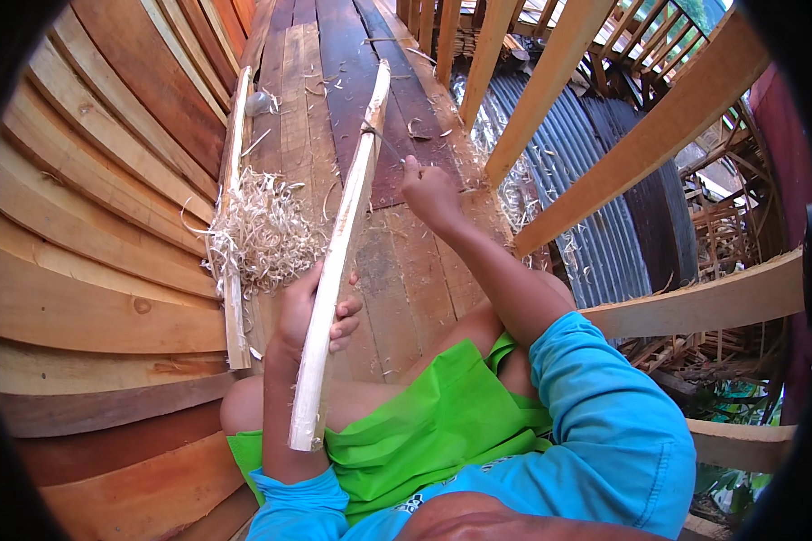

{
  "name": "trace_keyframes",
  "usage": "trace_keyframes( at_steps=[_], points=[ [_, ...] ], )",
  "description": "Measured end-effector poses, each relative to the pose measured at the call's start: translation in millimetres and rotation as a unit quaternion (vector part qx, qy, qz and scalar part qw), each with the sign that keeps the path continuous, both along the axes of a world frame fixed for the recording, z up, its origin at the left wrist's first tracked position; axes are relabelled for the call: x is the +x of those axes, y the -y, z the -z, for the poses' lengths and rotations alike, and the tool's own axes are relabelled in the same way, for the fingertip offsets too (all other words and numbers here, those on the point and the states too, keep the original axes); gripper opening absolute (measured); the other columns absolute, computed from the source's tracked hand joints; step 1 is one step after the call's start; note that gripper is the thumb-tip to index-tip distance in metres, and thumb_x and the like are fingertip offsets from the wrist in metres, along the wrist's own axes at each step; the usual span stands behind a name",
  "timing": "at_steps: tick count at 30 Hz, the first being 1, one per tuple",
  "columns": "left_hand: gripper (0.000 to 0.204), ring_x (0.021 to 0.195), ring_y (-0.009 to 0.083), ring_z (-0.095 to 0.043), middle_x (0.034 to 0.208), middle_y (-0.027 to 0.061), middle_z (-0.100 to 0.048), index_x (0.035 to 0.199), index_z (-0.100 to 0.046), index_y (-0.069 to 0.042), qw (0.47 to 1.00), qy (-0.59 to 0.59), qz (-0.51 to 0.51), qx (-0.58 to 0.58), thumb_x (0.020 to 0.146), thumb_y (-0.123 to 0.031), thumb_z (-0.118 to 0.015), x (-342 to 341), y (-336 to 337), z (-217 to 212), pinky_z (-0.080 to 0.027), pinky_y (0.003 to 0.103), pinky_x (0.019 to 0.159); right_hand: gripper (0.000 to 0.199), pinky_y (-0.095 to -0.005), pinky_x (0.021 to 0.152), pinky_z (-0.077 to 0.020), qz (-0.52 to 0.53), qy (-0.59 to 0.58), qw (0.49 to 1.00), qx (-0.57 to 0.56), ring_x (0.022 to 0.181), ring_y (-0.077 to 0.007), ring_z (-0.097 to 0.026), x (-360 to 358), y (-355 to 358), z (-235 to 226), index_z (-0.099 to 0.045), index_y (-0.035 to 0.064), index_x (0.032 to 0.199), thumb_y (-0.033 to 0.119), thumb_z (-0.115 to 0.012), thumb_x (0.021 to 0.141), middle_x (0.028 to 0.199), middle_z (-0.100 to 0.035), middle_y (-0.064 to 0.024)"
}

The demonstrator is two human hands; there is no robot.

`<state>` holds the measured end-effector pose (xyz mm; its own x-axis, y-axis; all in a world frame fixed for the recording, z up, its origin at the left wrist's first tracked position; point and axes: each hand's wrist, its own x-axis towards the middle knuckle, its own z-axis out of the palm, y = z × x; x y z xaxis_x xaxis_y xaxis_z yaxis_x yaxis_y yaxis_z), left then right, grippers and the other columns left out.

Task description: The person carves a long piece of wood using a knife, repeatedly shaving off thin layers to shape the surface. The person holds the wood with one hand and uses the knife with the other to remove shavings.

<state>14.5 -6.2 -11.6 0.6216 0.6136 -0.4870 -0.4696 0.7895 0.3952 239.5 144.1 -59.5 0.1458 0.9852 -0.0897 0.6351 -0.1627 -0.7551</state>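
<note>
A long, pale, peeled wooden stick (341, 243) slants up over my lap, its near end above my left forearm. My left hand (320, 311) is wrapped round its lower half, fingertips showing on the right side. Close to the far end, my right hand (431, 194) is closed in a fist with the thumb pointing forward. From it a thin dark blade, seemingly a knife's (374, 133), reaches across to the stick; its handle is hidden in the fist. Curly wood shavings (266, 234) lie heaped left of the stick.
Another pale strip of wood (235, 307) lies by the shavings along the plank wall (108, 298) on my left. Loose curls dot the plank floor (397, 288). On the right stand wooden railing posts (537, 86), with corrugated metal sheets (586, 198) beyond them.
</note>
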Motion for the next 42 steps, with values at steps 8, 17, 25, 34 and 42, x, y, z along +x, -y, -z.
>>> trace_keyframes(
  at_steps=[8, 17, 25, 34, 42],
  points=[
    [0.047, 0.043, 0.0138, -0.043, 0.065, 0.0029, -0.046, 0.103, -0.05, -0.009, 0.988, -0.157, -0.009, 0.002, 0.1, -0.051, -0.032, 8, -3, 11, -0.036, 0.029, 0.035, 0.053, -0.0438, 0.058, -0.0408, 0.025, -0.111, 0.99, 0.088, 0.058, -0.0354, -0.058, -20, 31, 14, -0.06, -0.0011, 0.066, 0.039, -0.044, 0.098, 0.063, -0.061, -0.0187],
    [0.045, 0.043, 0.0133, -0.042, 0.065, 0.0023, -0.044, 0.104, -0.049, -0.009, 0.997, -0.074, -0.008, -0.005, 0.1, -0.051, -0.033, 4, -6, 18, -0.036, 0.027, 0.035, 0.056, -0.0522, 0.063, -0.0497, -0.21, 0.144, 0.962, 0.101, 0.062, -0.0418, -0.063, -32, 79, -28, -0.067, 0.0028, 0.062, 0.036, -0.037, 0.096, 0.064, -0.061, -0.0247],
    [0.044, 0.044, 0.0118, -0.04, 0.065, 0.001, -0.043, 0.103, -0.048, -0.011, 0.997, -0.066, -0.011, -0.043, 0.099, -0.053, -0.033, 1, -1, 20, -0.036, 0.027, 0.037, 0.051, -0.05, 0.055, -0.0499, -0.195, 0.183, 0.956, 0.121, 0.053, -0.0385, -0.062, -31, 61, -18, -0.064, 0.0006, 0.056, 0.03, -0.041, 0.091, 0.054, -0.058, -0.0215],
    [0.044, 0.043, 0.0127, -0.04, 0.064, 0.0011, -0.043, 0.103, -0.047, -0.012, 0.995, -0.089, -0.027, -0.035, 0.1, -0.053, -0.03, 7, 5, 19, -0.036, 0.029, 0.036, 0.049, -0.0521, 0.058, -0.0506, -0.272, 0.158, 0.939, 0.142, 0.055, -0.0409, -0.062, -36, 71, -19, -0.066, 0.0009, 0.06, 0.03, -0.04, 0.09, 0.057, -0.06, -0.0225],
    [0.044, 0.043, 0.0148, -0.042, 0.064, 0.0032, -0.045, 0.103, -0.047, -0.01, 0.989, -0.128, -0.063, -0.033, 0.1, -0.052, -0.031, 0, 6, 14, -0.037, 0.03, 0.036, 0.05, -0.0506, 0.054, -0.0486, -0.273, 0.132, 0.94, 0.156, 0.054, -0.0391, -0.062, -43, 60, -4, -0.064, 0.0019, 0.057, 0.029, -0.039, 0.091, 0.056, -0.059, -0.0218]
  ],
)
